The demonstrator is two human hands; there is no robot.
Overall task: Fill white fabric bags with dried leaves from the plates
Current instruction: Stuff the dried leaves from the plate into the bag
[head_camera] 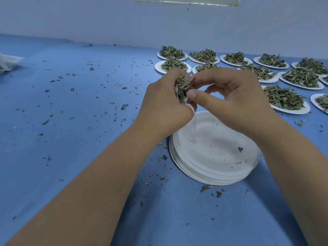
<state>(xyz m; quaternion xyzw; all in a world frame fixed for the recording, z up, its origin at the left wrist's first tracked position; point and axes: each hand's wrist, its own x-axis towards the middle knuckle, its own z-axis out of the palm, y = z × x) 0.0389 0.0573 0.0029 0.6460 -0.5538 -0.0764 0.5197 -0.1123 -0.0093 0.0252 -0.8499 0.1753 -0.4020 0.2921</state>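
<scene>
Hands meet above a stack of empty plates, both forearms bare and reaching in from the near edge. The left hand is curled round a small white bag, gripping it with its mouth turned toward the right hand. The bag is stuffed so full that dried leaves bulge out of the opening. The right hand has its fingers bent. Its thumb lies against the lower side of the bag's mouth and its forefinger curls onto the top of the leaves, so it pinches the opening. A thin white string hangs from under the bag toward the stack.

One bag is in hand. The stack holds several white plates, but their number cannot be told; the top one carries only a few crumbs. Beyond the hands, to the right, about twelve plates with leaf heaps stand in rows on the blue table cover, those at the right edge cut off. Leaf crumbs are scattered across the cover. A piece of white cloth lies at the far left edge.
</scene>
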